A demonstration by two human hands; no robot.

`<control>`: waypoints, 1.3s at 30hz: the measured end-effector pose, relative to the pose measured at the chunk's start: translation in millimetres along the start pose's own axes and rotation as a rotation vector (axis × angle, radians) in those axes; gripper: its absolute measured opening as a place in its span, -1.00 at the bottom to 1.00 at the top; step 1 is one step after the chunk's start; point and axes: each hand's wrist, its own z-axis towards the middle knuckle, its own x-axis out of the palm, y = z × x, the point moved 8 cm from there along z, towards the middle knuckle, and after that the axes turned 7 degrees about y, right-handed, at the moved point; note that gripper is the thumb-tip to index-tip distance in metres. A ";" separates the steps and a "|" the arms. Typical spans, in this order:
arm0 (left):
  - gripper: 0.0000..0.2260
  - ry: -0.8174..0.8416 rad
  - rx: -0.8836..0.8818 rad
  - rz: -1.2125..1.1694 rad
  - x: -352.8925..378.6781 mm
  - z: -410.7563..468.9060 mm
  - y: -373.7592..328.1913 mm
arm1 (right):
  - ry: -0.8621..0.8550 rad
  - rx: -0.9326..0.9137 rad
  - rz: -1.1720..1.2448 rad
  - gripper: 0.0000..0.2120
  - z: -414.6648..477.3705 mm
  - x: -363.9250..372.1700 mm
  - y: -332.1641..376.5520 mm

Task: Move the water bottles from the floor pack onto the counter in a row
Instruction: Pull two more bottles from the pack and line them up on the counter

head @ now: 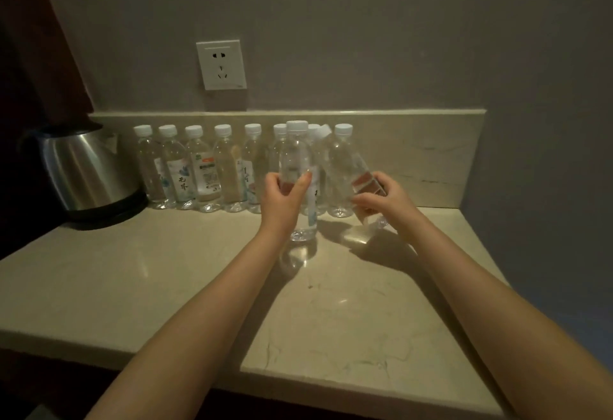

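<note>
Several clear water bottles with white caps (204, 170) stand in a row along the back of the beige stone counter (166, 270). My left hand (287, 194) grips an upright bottle (297, 154) in front of the row, its base on or just above the counter. My right hand (381, 195) holds a second bottle (360, 174) tilted with its cap leaning left toward the row's right end, its base lifted off the counter. The floor pack is out of view.
A steel electric kettle (88, 174) sits at the left end of the row. A wall socket (221, 64) is above the backsplash. A wall closes the counter on the right. Bare counter extends right of the last bottle (341, 170).
</note>
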 end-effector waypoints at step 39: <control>-0.39 0.324 -0.357 0.976 161.0 35.3 24.1 | -0.074 0.198 -0.288 -0.53 19.5 -117.0 -78.7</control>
